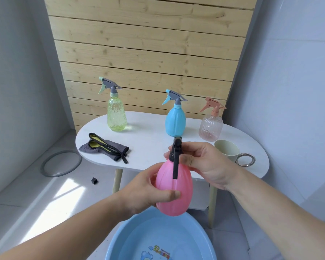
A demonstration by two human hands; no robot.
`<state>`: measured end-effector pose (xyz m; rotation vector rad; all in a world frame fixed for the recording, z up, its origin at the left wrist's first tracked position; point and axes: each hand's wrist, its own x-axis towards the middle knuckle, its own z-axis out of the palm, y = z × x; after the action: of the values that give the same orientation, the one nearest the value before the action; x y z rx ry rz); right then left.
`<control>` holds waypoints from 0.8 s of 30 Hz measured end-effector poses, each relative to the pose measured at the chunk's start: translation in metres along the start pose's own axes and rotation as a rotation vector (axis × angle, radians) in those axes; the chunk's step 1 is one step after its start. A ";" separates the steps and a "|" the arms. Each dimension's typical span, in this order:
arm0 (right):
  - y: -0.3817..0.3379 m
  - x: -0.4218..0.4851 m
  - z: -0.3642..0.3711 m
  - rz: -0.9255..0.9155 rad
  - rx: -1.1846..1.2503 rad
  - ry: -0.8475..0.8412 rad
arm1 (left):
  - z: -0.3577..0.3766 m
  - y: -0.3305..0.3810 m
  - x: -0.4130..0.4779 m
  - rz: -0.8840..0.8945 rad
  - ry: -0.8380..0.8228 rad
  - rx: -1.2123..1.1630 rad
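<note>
- The pink bottle point(174, 192) is held in the air near the centre of the view, upright and tipped slightly away. It hangs over the blue basin point(124, 235) at six o'clock, in front of the white table point(150, 139).
- The left hand point(144, 190) comes in from eight o'clock and wraps the bottle's belly, with the thumb across the front and the fingers behind.
- The right hand point(204, 162) comes in from four o'clock. Its fingers and thumb are curled round the black spray head point(175, 156) at the neck, and the long trigger hangs down the front of the bottle.
- Judged step: one hand steadies the body while the other is set to turn the head on its thread. Whether it is coming off or going on cannot be told.
- The next move calls for a firm hold on the smooth belly and a twist at the collar rather than the trigger. The bottle should stay over the basin, which appears to hold water, so that drips land there.
- On the table, a green bottle point(116, 115) stands at eleven o'clock, a blue bottle point(175, 121) at twelve and a clear bottle point(211, 126) at one. A cup point(227, 150) sits at two o'clock and a folded cloth point(105, 149) at ten.
</note>
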<state>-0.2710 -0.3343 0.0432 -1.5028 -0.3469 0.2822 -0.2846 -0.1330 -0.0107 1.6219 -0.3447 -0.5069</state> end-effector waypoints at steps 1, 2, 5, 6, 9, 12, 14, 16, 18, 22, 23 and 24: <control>0.000 0.000 0.002 -0.019 -0.012 0.019 | 0.001 0.000 0.000 0.005 0.013 -0.003; 0.002 0.000 0.004 -0.039 -0.026 0.038 | 0.002 -0.001 0.000 0.007 0.027 -0.005; 0.005 -0.001 0.010 -0.077 -0.052 0.106 | 0.004 -0.003 0.001 0.008 0.065 -0.018; 0.006 0.000 0.011 -0.080 -0.059 0.126 | 0.005 -0.004 0.001 0.010 0.080 -0.019; 0.008 0.000 0.014 -0.071 -0.068 0.166 | 0.005 -0.005 0.002 0.002 0.109 -0.024; 0.010 0.000 0.013 -0.056 -0.045 0.202 | 0.002 -0.005 0.003 -0.019 0.075 -0.029; 0.012 0.001 0.012 -0.053 -0.031 0.234 | -0.001 -0.006 0.005 -0.024 0.067 -0.033; 0.011 0.004 0.011 -0.068 -0.040 0.278 | -0.004 -0.006 0.008 -0.002 0.079 0.008; 0.011 0.009 0.011 -0.094 -0.080 0.331 | -0.004 -0.007 0.012 0.039 0.117 0.087; 0.011 0.024 0.017 -0.126 -0.122 0.466 | -0.004 -0.008 0.025 0.077 0.254 0.296; 0.011 0.030 0.019 -0.136 -0.122 0.493 | -0.005 -0.008 0.030 0.082 0.275 0.331; 0.011 0.036 0.021 -0.146 -0.123 0.516 | -0.007 -0.009 0.036 0.082 0.299 0.359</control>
<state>-0.2458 -0.3002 0.0348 -1.6003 -0.0595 -0.2472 -0.2512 -0.1441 -0.0230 1.9898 -0.2866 -0.1376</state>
